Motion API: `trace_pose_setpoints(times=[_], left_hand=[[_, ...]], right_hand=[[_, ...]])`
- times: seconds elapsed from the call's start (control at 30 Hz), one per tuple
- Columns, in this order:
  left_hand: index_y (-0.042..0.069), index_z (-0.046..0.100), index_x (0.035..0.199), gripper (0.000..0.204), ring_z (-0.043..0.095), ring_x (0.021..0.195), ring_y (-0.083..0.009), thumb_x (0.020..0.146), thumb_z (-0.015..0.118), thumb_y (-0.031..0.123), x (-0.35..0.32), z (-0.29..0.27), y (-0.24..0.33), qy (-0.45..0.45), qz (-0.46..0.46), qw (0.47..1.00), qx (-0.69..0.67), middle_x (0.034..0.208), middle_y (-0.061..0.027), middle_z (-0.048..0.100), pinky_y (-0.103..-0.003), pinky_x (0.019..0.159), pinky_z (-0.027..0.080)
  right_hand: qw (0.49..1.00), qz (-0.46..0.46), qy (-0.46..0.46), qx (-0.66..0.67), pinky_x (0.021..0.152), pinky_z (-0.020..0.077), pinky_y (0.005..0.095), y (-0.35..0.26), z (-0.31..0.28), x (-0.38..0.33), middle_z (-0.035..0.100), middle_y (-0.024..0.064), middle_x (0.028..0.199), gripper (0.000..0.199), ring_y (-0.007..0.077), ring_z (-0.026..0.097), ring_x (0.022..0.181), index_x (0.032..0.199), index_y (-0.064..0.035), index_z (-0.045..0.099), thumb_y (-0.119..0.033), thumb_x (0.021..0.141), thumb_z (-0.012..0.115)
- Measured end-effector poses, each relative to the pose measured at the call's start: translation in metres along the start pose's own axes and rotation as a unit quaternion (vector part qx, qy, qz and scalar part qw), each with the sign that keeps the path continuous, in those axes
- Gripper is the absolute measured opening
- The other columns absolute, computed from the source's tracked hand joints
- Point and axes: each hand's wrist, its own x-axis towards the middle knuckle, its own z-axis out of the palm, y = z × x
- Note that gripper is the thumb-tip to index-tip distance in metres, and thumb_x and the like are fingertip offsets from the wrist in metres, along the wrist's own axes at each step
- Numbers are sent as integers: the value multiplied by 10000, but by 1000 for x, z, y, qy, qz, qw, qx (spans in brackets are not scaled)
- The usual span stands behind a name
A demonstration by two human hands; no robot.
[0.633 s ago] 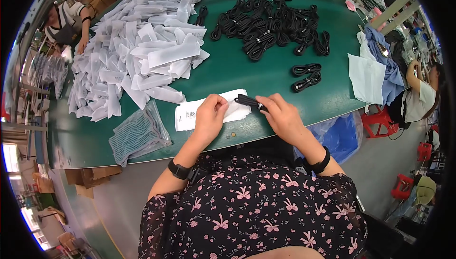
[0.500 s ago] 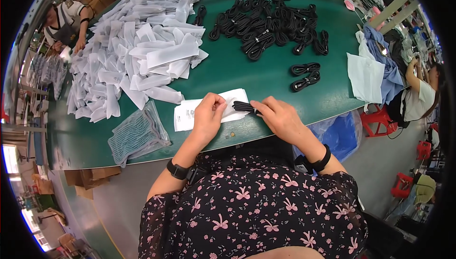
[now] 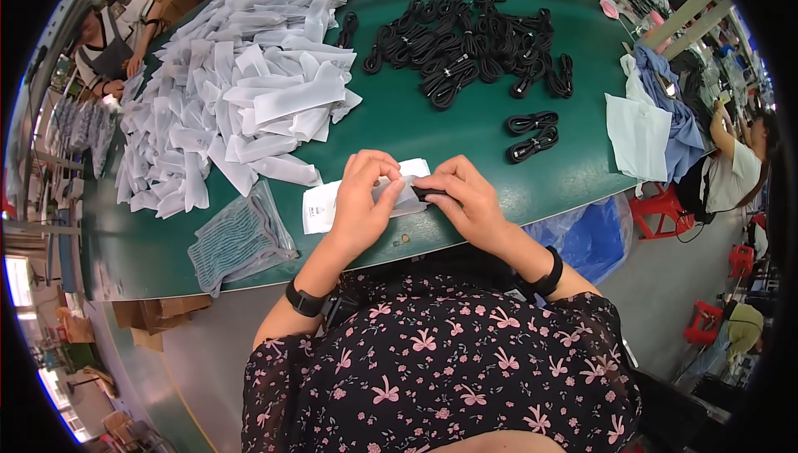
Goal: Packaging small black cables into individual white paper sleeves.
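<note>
Close to the table's front edge, my left hand pinches the mouth of a translucent white bag. My right hand grips a bundled black cable, whose far end is inside that bag's mouth. Part of the cable is hidden by my fingers. Beneath the bag lies a flat stack of white printed bags, partly covered by my left hand. Two coiled black cables rest to the right, beyond my right hand.
A big heap of frosted white bags covers the table's left side. Further back is a pile of black cables. A clear bag with striped cloth sits front left. A blue lined bin stands below the edge. Co-workers sit at both sides.
My right hand has moved slightly left, and the cable's end has gone from outside the bag into its mouth. My left hand has shifted a little, still pinching the bag.
</note>
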Motion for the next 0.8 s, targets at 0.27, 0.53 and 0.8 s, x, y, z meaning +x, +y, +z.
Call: trace_pose_setpoints(times=[0.27, 0.53, 0.8], left_hand=[[50, 629, 1008, 96, 540, 892, -92, 936, 616, 112, 19, -52, -8, 19, -205, 899, -387, 1088, -22, 605, -258, 738, 445], [31, 624, 1106, 200, 572, 822, -127, 915, 632, 90, 41, -86, -12, 219, -35, 974, 39, 1031, -42, 602, -274, 721, 476], [8, 626, 944, 148, 596, 766, -234, 827, 711, 38, -10, 22, -21, -43, 56, 986, 153, 942, -98, 608, -329, 651, 493]], right_hand=[[995, -29, 97, 24, 679, 493, 281, -4, -17, 17, 586, 101, 944, 365, 175, 576, 776, 1188, -40, 644, 14, 830, 688], [872, 266, 73, -404, 634, 507, 435, 53, -79, -20, 597, 193, 875, 283, 377, 628, 757, 1168, -103, 607, -197, 906, 662], [883, 303, 93, -347, 680, 506, 463, 54, -73, -42, 614, 220, 907, 249, 411, 631, 803, 1127, -66, 527, -169, 925, 630]])
